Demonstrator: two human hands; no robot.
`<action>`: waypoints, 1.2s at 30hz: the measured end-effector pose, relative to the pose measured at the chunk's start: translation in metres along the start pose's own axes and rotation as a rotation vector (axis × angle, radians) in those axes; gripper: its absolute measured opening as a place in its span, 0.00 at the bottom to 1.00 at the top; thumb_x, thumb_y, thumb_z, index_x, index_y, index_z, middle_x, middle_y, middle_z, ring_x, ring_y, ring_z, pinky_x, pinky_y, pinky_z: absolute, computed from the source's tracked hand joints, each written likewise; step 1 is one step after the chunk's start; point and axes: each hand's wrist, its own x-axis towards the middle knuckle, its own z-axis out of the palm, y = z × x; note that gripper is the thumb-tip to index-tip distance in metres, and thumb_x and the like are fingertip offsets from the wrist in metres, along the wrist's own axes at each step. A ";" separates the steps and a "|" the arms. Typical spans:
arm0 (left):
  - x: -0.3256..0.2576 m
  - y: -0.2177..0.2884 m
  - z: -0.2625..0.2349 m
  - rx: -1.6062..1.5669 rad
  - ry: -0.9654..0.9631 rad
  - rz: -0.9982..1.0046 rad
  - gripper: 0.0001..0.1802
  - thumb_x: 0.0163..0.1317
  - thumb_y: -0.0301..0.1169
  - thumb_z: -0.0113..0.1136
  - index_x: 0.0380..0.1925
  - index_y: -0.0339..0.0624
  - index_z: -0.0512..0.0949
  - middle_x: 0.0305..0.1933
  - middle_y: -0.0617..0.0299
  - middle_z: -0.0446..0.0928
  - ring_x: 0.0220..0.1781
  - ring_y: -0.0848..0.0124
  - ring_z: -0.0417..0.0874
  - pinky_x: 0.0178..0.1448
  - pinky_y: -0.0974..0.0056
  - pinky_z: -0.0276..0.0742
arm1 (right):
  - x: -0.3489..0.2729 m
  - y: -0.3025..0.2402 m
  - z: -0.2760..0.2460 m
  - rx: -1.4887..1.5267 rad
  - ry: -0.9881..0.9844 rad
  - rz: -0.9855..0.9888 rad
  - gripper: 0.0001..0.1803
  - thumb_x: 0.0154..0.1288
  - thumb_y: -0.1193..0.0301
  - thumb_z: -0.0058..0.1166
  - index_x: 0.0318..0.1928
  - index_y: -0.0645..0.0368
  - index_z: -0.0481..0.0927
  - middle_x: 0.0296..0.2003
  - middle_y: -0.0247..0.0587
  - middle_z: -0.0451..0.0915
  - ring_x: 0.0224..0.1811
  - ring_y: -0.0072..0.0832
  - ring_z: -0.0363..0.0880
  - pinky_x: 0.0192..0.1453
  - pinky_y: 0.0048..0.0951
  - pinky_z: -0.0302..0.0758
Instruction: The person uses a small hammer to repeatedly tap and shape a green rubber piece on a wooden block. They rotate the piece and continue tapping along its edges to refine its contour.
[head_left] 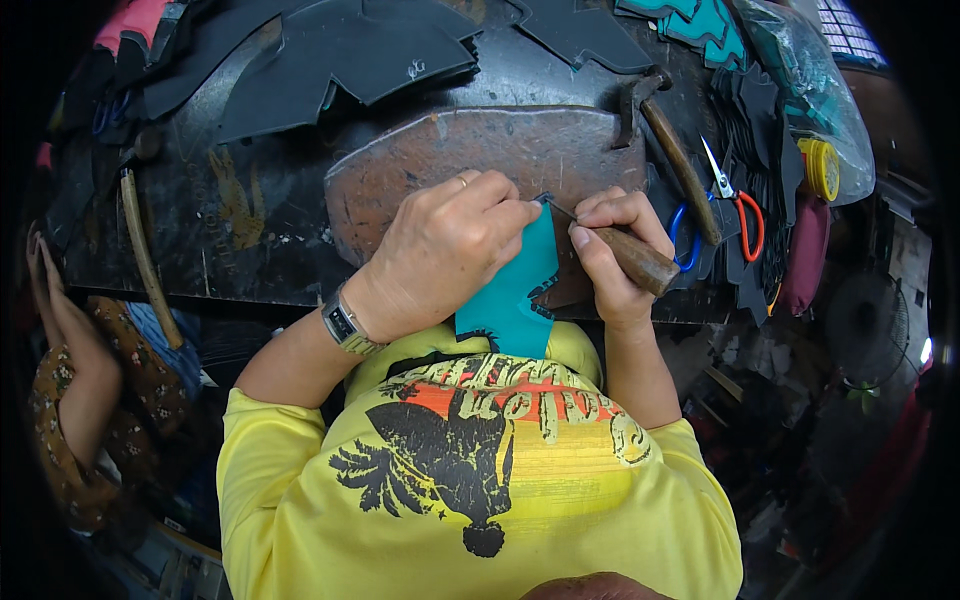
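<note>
My left hand (445, 240), with a ring and a wristwatch, is closed at the far edge of a teal material piece (518, 290). The piece has black, notched edges and hangs over the table's near edge toward my yellow shirt. In my right hand (612, 285) is an awl (640, 262) with a thick wooden handle. Its thin metal tip meets the far edge of the teal piece, close to my left fingertips. Under both hands lies a worn brown board (385, 160) with a curved far edge.
Stacked black cut pieces (350, 60) cover the table's far side. Right of the board are a hammer (680, 160), scissors (740, 220) with red and blue handles, and a yellow roll (820, 170). Another hammer (145, 245) lies left. A person's arm (85, 370) shows at far left.
</note>
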 end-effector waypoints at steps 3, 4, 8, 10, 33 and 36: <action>0.000 0.000 -0.001 0.004 -0.018 -0.029 0.13 0.57 0.22 0.72 0.44 0.39 0.88 0.40 0.58 0.84 0.41 0.59 0.88 0.46 0.58 0.85 | 0.001 -0.001 0.002 -0.020 0.002 -0.013 0.07 0.60 0.81 0.64 0.37 0.64 0.79 0.32 0.43 0.83 0.32 0.25 0.81 0.40 0.27 0.77; 0.001 0.001 -0.002 -0.001 -0.015 -0.035 0.13 0.57 0.22 0.72 0.44 0.39 0.88 0.40 0.57 0.84 0.41 0.59 0.88 0.45 0.58 0.85 | 0.002 -0.002 0.003 -0.038 -0.003 -0.006 0.07 0.60 0.81 0.64 0.36 0.64 0.79 0.32 0.43 0.83 0.32 0.26 0.81 0.40 0.27 0.77; -0.004 0.003 -0.006 -0.045 0.019 -0.102 0.12 0.58 0.22 0.72 0.43 0.39 0.88 0.39 0.57 0.85 0.41 0.59 0.89 0.44 0.59 0.86 | 0.000 -0.006 0.008 -0.143 -0.020 -0.033 0.06 0.59 0.81 0.64 0.36 0.65 0.79 0.31 0.42 0.82 0.31 0.27 0.81 0.39 0.27 0.77; -0.008 0.005 -0.007 -0.029 0.019 -0.099 0.12 0.59 0.22 0.72 0.43 0.39 0.88 0.39 0.57 0.85 0.40 0.59 0.89 0.44 0.59 0.86 | -0.002 -0.007 0.011 -0.224 -0.034 -0.086 0.06 0.58 0.82 0.63 0.35 0.65 0.79 0.31 0.43 0.82 0.32 0.28 0.81 0.39 0.28 0.77; -0.014 0.003 0.000 -0.028 0.068 -0.071 0.11 0.57 0.22 0.72 0.41 0.38 0.86 0.37 0.58 0.83 0.40 0.59 0.88 0.43 0.58 0.85 | -0.006 -0.005 0.013 -0.044 -0.021 -0.029 0.07 0.59 0.83 0.63 0.37 0.65 0.80 0.34 0.46 0.83 0.34 0.28 0.82 0.42 0.28 0.79; -0.014 0.003 0.000 -0.030 0.078 -0.075 0.11 0.57 0.22 0.72 0.41 0.38 0.86 0.37 0.58 0.83 0.40 0.58 0.88 0.44 0.57 0.85 | -0.006 -0.005 0.013 -0.148 -0.078 -0.082 0.07 0.59 0.83 0.63 0.38 0.65 0.80 0.34 0.45 0.84 0.36 0.29 0.83 0.44 0.28 0.79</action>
